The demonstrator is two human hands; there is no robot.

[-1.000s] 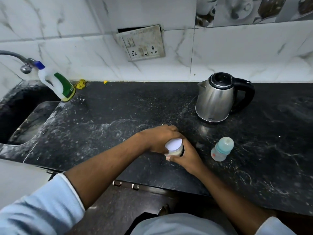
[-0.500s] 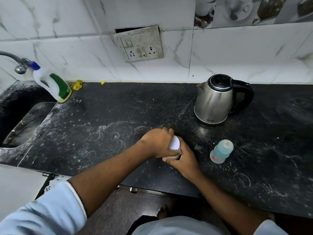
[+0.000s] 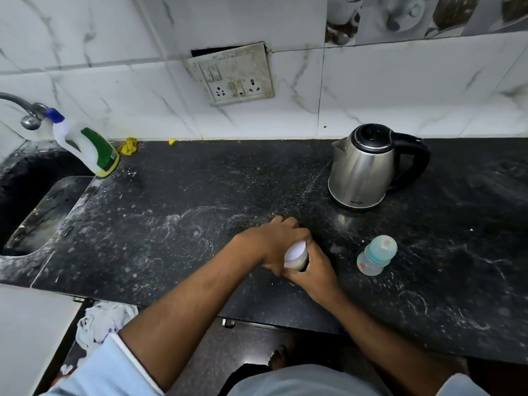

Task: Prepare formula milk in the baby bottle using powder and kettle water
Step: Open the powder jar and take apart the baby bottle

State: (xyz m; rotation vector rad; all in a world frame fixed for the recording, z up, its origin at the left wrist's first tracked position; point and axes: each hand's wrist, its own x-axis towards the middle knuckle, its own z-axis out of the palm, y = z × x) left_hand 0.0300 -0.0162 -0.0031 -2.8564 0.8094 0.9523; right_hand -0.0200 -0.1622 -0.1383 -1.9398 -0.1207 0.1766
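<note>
A small powder jar [image 3: 296, 256] with a white lid stands on the black counter [image 3: 177, 224] near its front edge. My left hand [image 3: 274, 241] wraps over the jar from the left and partly covers the lid. My right hand [image 3: 314, 270] grips the jar's body from the right and below. A clear baby bottle [image 3: 376, 255] with a pale teal cap stands to the right of my hands, untouched. Farther back on the right sits a steel kettle [image 3: 363, 167] with a black lid and handle, lid down.
A sink [image 3: 31, 201] lies at the left with a tap [image 3: 25, 110] above it. A white and green detergent bottle [image 3: 85, 144] leans at the sink corner. A yellow scrap [image 3: 128, 145] lies by the wall. A switch plate [image 3: 231, 74] hangs on the tiles. Powder dust covers the counter.
My left hand has slid further over the jar's lid, covering more of it, then eased back a little. Both hands stay on the jar at the same spot.
</note>
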